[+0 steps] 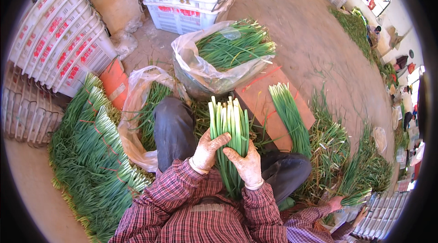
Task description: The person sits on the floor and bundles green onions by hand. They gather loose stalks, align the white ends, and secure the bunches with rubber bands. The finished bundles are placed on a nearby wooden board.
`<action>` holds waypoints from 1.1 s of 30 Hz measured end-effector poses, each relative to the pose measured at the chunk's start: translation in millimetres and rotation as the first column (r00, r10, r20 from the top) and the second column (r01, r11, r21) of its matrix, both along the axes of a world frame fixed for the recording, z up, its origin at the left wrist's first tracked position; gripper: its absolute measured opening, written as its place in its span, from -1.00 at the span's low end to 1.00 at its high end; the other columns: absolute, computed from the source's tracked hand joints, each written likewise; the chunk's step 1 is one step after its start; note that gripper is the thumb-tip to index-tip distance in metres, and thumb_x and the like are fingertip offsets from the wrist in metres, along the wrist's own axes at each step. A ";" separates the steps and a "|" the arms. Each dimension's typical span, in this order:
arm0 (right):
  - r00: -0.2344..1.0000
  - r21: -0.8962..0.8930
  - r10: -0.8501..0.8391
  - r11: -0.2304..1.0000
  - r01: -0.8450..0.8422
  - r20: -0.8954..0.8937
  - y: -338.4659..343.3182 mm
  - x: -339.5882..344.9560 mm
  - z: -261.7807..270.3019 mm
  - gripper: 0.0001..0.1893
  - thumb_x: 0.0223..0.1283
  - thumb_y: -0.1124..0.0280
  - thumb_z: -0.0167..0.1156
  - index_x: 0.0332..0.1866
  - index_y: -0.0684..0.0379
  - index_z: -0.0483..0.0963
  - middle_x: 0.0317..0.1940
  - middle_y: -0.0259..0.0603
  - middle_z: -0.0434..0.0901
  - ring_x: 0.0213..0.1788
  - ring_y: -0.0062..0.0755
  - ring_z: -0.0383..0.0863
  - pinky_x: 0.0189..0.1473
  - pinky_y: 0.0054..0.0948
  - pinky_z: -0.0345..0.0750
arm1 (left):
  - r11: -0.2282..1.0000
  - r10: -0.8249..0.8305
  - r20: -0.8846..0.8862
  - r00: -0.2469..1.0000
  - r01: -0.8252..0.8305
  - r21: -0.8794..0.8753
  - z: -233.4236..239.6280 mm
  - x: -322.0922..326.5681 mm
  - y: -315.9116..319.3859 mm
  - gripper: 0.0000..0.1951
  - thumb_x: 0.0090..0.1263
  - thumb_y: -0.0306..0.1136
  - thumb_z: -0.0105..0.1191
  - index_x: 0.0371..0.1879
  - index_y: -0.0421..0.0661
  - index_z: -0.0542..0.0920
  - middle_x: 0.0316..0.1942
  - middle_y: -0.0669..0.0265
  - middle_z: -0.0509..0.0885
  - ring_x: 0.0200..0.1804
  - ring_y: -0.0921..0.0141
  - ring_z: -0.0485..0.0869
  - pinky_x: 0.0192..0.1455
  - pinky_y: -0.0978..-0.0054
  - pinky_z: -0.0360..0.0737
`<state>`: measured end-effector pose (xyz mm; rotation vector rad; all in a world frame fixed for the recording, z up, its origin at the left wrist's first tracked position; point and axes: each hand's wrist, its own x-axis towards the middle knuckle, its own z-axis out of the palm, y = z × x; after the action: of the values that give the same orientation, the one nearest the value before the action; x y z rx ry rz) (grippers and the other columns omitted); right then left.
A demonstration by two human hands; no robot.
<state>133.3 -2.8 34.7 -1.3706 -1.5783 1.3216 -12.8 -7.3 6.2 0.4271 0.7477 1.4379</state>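
Observation:
My left hand (205,152) and my right hand (247,166), both in thin, stained gloves, grip one bunch of long green stalks with pale ends (230,119), probably garlic chives. The pale ends point away from me, and the leaves hang towards my lap. Right of the hands, a second bunch (291,119) lies across an orange-brown board (267,102) with red string on it. Beyond my hands, a plastic-lined container (232,83) holds a heap of the same greens (232,46).
Tied bundles (92,160) are piled at the left, beside an open plastic bag (128,116). Stacks of white plastic crates (63,41) stand behind. Loose greens (328,150) cover the floor at the right. A co-worker's hand (335,203) holds stalks at the lower right.

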 end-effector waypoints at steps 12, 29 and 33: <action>0.990 -0.079 -0.112 0.991 0.105 -0.089 2.4 1.5 -5.2 -0.54 0.31 0.35 0.35 0.24 0.29 0.45 -0.01 -0.25 0.65 -0.05 -0.54 0.60 0.06 -0.49 0.55 | 0.986 0.164 0.109 0.980 -0.160 -0.044 -2.8 6.2 3.5 -0.54 0.45 -0.40 0.08 0.32 -0.24 0.44 0.12 0.19 0.64 0.10 0.35 0.62 0.24 0.37 0.53; 0.896 -0.205 -0.179 0.973 0.101 -0.406 -0.8 11.9 -17.0 -0.54 0.32 0.34 0.33 0.24 0.31 0.43 0.01 -0.26 0.62 -0.02 -0.54 0.57 0.10 -0.50 0.53 | 0.979 0.191 0.111 0.975 -0.182 -0.090 0.1 6.3 7.6 -0.66 0.36 -0.57 0.14 0.12 -0.17 0.57 -0.10 0.32 0.72 -0.12 0.46 0.68 0.04 0.48 0.61; 0.891 -0.208 -0.187 0.972 0.107 -0.413 -2.0 11.5 -16.3 -0.53 0.32 0.34 0.34 0.23 0.32 0.42 0.00 -0.25 0.62 -0.02 -0.54 0.57 0.09 -0.50 0.53 | 0.967 0.207 0.090 0.974 -0.190 -0.170 -4.9 6.2 5.5 -0.68 0.34 -0.58 0.17 0.08 -0.16 0.60 -0.11 0.33 0.72 -0.13 0.44 0.67 0.05 0.47 0.59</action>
<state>144.9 -4.8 18.4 -1.1691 -1.0576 1.5726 -6.5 -1.8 1.3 0.1521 0.8303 1.5608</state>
